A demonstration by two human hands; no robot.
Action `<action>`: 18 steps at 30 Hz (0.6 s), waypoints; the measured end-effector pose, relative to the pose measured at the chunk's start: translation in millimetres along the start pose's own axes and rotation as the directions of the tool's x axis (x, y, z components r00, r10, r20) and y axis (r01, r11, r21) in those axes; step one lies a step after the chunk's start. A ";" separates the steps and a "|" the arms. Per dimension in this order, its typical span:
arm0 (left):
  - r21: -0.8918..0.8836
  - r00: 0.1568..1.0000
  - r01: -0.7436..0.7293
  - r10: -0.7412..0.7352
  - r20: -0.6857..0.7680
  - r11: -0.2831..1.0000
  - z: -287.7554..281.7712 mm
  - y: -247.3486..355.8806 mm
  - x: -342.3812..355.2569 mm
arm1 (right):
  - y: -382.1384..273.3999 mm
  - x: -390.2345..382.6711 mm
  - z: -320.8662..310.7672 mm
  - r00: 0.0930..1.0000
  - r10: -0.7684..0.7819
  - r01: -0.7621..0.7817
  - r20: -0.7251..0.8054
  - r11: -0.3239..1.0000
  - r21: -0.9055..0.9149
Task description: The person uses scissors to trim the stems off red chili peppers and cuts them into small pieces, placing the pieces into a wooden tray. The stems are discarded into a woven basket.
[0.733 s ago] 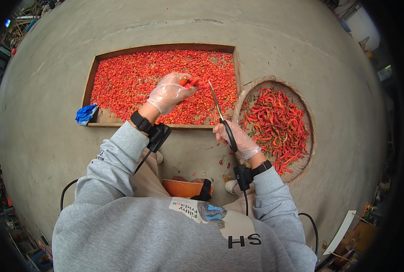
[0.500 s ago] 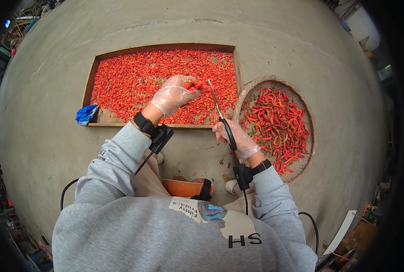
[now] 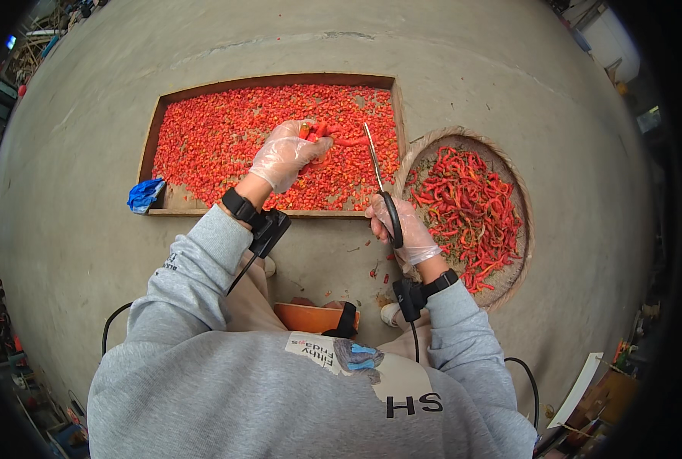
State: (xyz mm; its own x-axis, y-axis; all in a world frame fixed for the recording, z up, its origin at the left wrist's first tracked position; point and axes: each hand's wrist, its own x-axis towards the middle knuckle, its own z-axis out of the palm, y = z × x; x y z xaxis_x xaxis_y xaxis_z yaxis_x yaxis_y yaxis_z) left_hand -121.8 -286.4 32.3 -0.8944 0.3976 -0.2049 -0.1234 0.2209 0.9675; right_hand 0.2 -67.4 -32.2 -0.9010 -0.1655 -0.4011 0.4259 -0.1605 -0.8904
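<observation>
My left hand (image 3: 283, 155), in a clear plastic glove, is closed on a few red chillies (image 3: 316, 133) above the wooden tray (image 3: 272, 213) of chopped red chilli. My right hand (image 3: 402, 229), gloved too, grips black-handled scissors (image 3: 389, 214); their silver blades point up, beside the end of a chilli that sticks out from my left fingers. Right of the tray, by my right hand, lies a round woven basket (image 3: 526, 229) heaped with whole red chillies (image 3: 471, 199).
A crumpled blue bag (image 3: 143, 195) sits at the tray's left corner. An orange object (image 3: 295, 315) is between my feet on the concrete floor (image 3: 88, 252), where chilli bits are scattered. Assorted clutter (image 3: 39, 34) and a white board (image 3: 574, 390) show at the rim.
The scissors have moved up and slightly right, with my right hand. My left hand and its chillies have shifted a little up and to the left since the middle frame.
</observation>
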 end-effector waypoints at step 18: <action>0.179 0.993 -0.110 0.115 -0.021 0.978 10.7 2.9 -1.7 | 5.5 4.3 -2.7 0.992 0.020 -0.026 0.123 0.999 0.046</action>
State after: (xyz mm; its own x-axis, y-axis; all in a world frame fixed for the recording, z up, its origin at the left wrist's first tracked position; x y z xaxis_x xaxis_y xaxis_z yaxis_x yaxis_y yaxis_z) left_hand -116.1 -276.9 33.9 -0.9114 0.4018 -0.0889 0.0544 0.3319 0.9418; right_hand -1.6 -66.3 -39.4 -0.8753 -0.2870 -0.3892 0.4523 -0.2011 -0.8689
